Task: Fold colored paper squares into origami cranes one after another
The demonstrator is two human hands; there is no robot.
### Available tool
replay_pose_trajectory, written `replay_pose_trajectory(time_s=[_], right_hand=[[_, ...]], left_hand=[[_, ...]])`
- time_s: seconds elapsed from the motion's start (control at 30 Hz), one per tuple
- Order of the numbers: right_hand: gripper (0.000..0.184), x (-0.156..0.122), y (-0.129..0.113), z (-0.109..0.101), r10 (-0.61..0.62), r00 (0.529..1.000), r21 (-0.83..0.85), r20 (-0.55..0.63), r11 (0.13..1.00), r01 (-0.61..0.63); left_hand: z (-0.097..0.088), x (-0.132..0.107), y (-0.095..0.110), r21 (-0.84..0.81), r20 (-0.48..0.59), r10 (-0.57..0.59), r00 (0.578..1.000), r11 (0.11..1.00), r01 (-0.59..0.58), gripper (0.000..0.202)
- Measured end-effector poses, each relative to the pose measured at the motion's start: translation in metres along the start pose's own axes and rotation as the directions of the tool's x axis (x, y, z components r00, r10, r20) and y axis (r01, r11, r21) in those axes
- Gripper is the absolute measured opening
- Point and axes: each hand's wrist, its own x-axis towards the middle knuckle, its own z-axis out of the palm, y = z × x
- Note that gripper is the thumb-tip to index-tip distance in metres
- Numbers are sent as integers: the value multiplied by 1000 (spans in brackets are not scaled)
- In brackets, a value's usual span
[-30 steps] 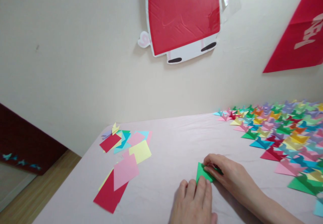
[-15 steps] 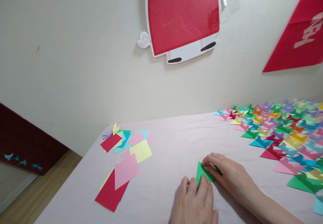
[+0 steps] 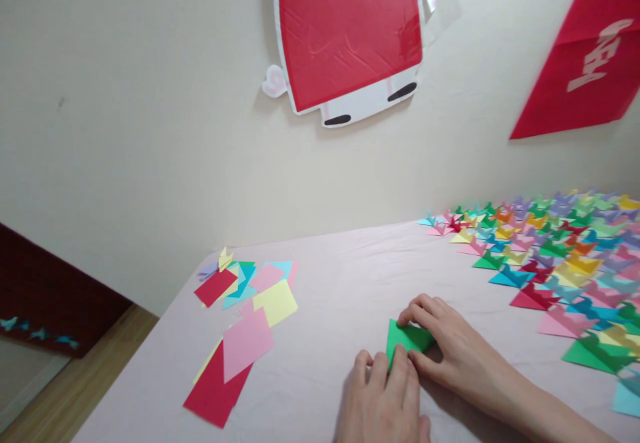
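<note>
Right hand (image 3: 453, 350) pinches the green paper (image 3: 404, 334) between thumb and fingers. Left hand (image 3: 385, 396) is flat, fingertips pressing its near corner down on the table (image 3: 340, 276). Looks like a crease getting set, so the edges want lining up first. Folded shapes (image 3: 550, 256) to the right, loose sheets (image 3: 247, 310) to the left.

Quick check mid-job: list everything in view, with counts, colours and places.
green paper: one, folded, table centre, under both hands
loose sheets: several, red, pink, yellow, blue, table's left end
folded figures: many, mixed colours, rows at table's right
table: one, pale pink cover
wall decoration: one, red and white, above table
banner: one, red, white lettering, upper right wall
left hand: fingertips on green paper's near edge
right hand: fingers and thumb gripping green paper
</note>
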Motion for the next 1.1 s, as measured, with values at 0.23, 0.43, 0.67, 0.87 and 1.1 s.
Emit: replay_pose_trajectory(time_s=[0.23,0.43,0.67,0.87,1.1], right_hand=[[31,0,6,-1,9,1000,39,14,999,-10],[35,0,16,-2,19,1000,6,-17,1000,-19],[45,5,29,-10,55,998,42,7,998,-55],[53,9,45,-30,106,992,160,65,980,-115],[32,8,33,-21,104,993,231,47,966,-112]], left_hand=[[-2,-1,-1,-4,-3,4,1000,1000,-4,51],[-3,-1,-1,-3,21,4,1000,1000,-4,50],[-5,1,-1,2,-52,-17,998,1000,17,49],[-11,5,-4,-28,-64,-24,998,999,22,49],[-21,9,-17,-288,60,-14,998,957,31,50]])
